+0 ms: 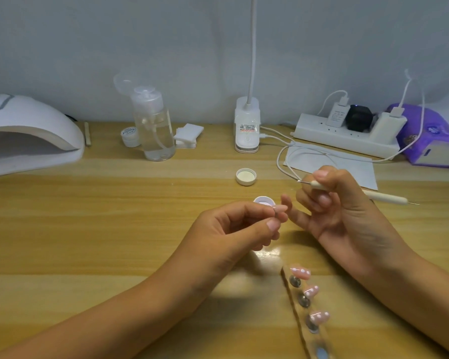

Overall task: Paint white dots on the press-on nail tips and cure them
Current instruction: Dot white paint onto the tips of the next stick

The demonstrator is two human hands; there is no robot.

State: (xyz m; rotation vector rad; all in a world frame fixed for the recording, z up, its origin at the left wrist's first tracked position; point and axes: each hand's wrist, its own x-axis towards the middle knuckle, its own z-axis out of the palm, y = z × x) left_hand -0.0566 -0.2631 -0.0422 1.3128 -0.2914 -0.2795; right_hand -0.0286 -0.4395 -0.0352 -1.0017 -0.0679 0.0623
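Note:
My left hand (244, 226) pinches a pink nail tip (279, 209) between thumb and forefinger above the table. Just behind it stands a small open pot of white paint (264, 201), and its white lid (246, 176) lies farther back. My right hand (340, 203) holds a white dotting pen (379, 195), metal tip pointing left, and its little finger touches my left fingertips. A clear holder strip (305, 307) at the lower right carries three pink nail tips with white dots (300, 272) (312, 291) (320, 317). The white curing lamp (29, 136) stands at the far left.
At the back stand a clear pump bottle (156, 130), a small white jar (130, 136), cotton pads (188, 134), a desk lamp base (247, 125), and a power strip (347, 136) with chargers and cables. A white paper sheet (347, 161) and a purple tissue pack (430, 136) lie at the right.

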